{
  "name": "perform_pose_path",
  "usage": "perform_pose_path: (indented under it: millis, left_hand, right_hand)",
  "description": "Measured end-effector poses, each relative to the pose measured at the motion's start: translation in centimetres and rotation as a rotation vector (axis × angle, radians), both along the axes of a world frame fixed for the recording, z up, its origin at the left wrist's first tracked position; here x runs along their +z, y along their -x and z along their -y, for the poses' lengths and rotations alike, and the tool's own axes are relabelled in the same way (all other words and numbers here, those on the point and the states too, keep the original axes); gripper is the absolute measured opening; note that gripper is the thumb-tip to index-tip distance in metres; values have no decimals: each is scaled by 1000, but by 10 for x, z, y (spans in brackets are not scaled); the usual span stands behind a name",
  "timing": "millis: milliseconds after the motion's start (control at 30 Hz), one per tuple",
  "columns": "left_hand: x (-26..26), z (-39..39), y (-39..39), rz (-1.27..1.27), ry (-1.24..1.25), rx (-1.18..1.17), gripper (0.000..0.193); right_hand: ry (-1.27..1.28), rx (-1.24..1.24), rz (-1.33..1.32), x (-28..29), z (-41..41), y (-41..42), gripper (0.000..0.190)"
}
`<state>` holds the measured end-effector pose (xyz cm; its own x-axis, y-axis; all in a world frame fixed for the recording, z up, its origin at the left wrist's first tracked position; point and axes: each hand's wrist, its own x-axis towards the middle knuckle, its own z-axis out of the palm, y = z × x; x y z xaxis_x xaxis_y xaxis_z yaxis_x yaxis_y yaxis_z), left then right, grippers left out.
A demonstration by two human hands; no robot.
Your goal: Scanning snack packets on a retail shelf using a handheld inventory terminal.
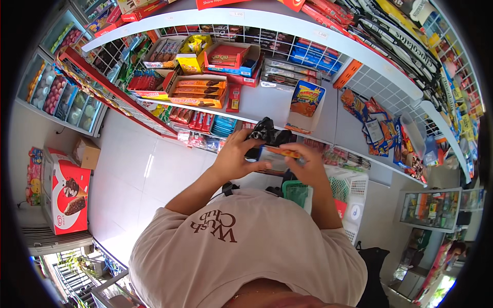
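In front of my chest, my left hand (pixel 239 157) grips the left side of a clear-looking plastic container (pixel 271 158), its thumb across the near side. Crumpled black plastic (pixel 265 131) lies just beyond, by the fingertips. Pinched in the fingers of my right hand (pixel 309 164) is a small orange snack packet (pixel 289 153), held over the container's right part. The container's contents are blurred and partly covered by my hands. Just beyond them on the shelf stands a tilted blue-and-orange snack box (pixel 307 99), its lower part open and white inside.
Ahead runs a grey shelf (pixel 265 102) with boxed wafers (pixel 198 91) and loose snack packets (pixel 379 129). A white upper shelf edge (pixel 246 17) overhangs it. A white basket (pixel 356 192) and a green basket (pixel 295 194) are at my right. A red ice-cream carton (pixel 69 192) stands left.
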<state>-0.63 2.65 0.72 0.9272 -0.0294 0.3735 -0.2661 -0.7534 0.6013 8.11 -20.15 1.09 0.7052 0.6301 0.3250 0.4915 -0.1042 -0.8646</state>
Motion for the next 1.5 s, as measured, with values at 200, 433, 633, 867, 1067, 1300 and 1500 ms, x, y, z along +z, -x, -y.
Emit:
perform_pose_path:
  millis: [200, 433, 633, 867, 1067, 1300, 1500]
  left_hand:
    - [-16, -15, 1, 44, 197, -126, 36]
    - [2, -16, -4, -156, 548, -369, 31]
    - [0, 5, -11, 378, 231, 81, 57]
    - [-18, 12, -12, 30, 776, -286, 79]
    - [-17, 18, 6, -270, 1042, -367, 81]
    - [-6, 2, 4, -107, 858, -525, 91]
    - [5, 12, -3, 55, 668, -442, 84]
  right_hand:
    - [-130, -155, 129, 12, -13, -14, 35]
    - [-164, 498, -811, -44, -14, -20, 78]
    - [-704, 17, -1031, -40, -59, 35, 59]
    - [-235, -168, 209, -36, -75, 66, 68]
    - [-157, -256, 375, -12, -72, 36, 69]
    - [-150, -180, 474, -7, -77, 48, 74]
    - [-296, -153, 242, -31, -82, 64, 83]
